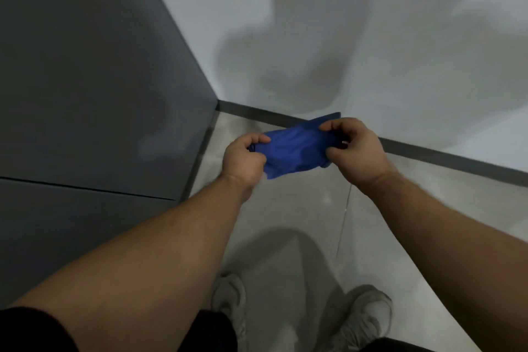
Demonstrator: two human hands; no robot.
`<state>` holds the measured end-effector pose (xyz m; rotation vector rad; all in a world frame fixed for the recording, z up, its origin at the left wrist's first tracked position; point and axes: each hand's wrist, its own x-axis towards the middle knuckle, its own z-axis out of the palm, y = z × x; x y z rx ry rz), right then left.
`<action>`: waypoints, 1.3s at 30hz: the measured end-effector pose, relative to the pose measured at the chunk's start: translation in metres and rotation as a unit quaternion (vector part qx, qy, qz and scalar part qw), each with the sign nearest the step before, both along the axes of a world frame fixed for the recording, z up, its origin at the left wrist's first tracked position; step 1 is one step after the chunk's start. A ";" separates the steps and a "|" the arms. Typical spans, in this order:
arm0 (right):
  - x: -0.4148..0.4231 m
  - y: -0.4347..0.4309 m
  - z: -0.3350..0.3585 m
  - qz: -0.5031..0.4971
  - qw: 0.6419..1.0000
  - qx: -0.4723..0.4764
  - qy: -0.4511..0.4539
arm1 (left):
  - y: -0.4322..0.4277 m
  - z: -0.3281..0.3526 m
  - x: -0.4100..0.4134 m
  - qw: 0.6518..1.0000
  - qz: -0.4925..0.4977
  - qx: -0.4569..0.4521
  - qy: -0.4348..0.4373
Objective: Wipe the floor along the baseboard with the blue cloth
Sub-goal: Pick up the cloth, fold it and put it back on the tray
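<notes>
The blue cloth is bunched and stretched between both hands, held in the air above the floor near a room corner. My left hand grips its left end. Its right end is pinched by my right hand. A dark grey baseboard runs along the foot of the white wall behind the cloth, from the corner toward the right. The light grey floor lies below my hands.
A dark grey panel wall stands on the left and meets the white wall at the corner. My two light-coloured shoes stand on the floor at the bottom. A thin seam line crosses the floor.
</notes>
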<state>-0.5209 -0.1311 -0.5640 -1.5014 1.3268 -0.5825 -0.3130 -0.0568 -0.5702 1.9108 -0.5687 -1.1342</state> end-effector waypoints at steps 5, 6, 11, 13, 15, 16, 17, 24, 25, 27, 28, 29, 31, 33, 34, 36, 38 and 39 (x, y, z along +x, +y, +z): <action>0.014 -0.011 0.198 0.088 0.994 -0.054 0.025 | 0.024 0.201 0.016 0.998 0.004 -0.047 -0.043; 0.017 -0.013 0.239 0.103 0.992 -0.066 0.026 | 0.028 0.241 0.017 0.996 0.003 -0.060 -0.064; 0.044 -0.019 0.429 0.146 0.984 -0.098 0.017 | 0.045 0.422 0.020 0.978 0.020 -0.093 -0.188; 0.058 -0.022 0.494 0.158 0.979 -0.124 0.016 | 0.050 0.478 0.027 0.965 0.038 -0.101 -0.238; 0.076 -0.026 0.547 0.170 0.974 -0.148 0.006 | 0.056 0.525 0.036 0.951 0.061 -0.111 -0.283; 0.085 -0.027 0.569 0.176 0.972 -0.158 -0.002 | 0.060 0.544 0.040 0.943 0.072 -0.120 -0.303; 0.096 -0.028 0.589 0.184 0.968 -0.168 -0.009 | 0.064 0.560 0.045 0.935 0.082 -0.135 -0.319; 0.180 -0.028 0.644 0.257 0.947 -0.193 0.016 | 0.094 0.606 0.108 0.931 0.152 -0.161 -0.290; 0.194 -0.029 0.643 0.257 0.946 -0.196 0.025 | 0.097 0.605 0.120 0.935 0.160 -0.159 -0.272; 0.221 -0.032 0.637 0.258 0.950 -0.176 0.033 | 0.100 0.603 0.143 0.946 0.174 -0.164 -0.220; 0.234 -0.034 0.634 0.253 0.955 -0.153 0.029 | 0.101 0.601 0.154 0.949 0.178 -0.166 -0.199; 0.248 -0.036 0.631 0.244 0.960 -0.131 0.025 | 0.100 0.599 0.166 0.952 0.183 -0.165 -0.183; 0.275 -0.041 0.624 0.219 0.971 -0.096 0.027 | 0.094 0.594 0.190 0.956 0.206 -0.152 -0.144; 0.302 -0.049 0.617 0.189 0.979 -0.060 0.045 | 0.083 0.589 0.214 0.961 0.230 -0.126 -0.092; 0.315 -0.054 0.613 0.176 0.982 -0.042 0.058 | 0.077 0.586 0.225 0.963 0.237 -0.111 -0.066; 0.340 -0.066 0.606 0.149 0.986 -0.007 0.078 | 0.065 0.578 0.246 0.965 0.242 -0.096 -0.008; 0.361 -0.078 0.599 0.130 0.987 0.008 0.092 | 0.051 0.572 0.264 0.960 0.254 -0.098 0.062; 0.371 -0.085 0.595 0.133 0.987 0.013 0.093 | 0.044 0.570 0.271 0.957 0.259 -0.098 0.087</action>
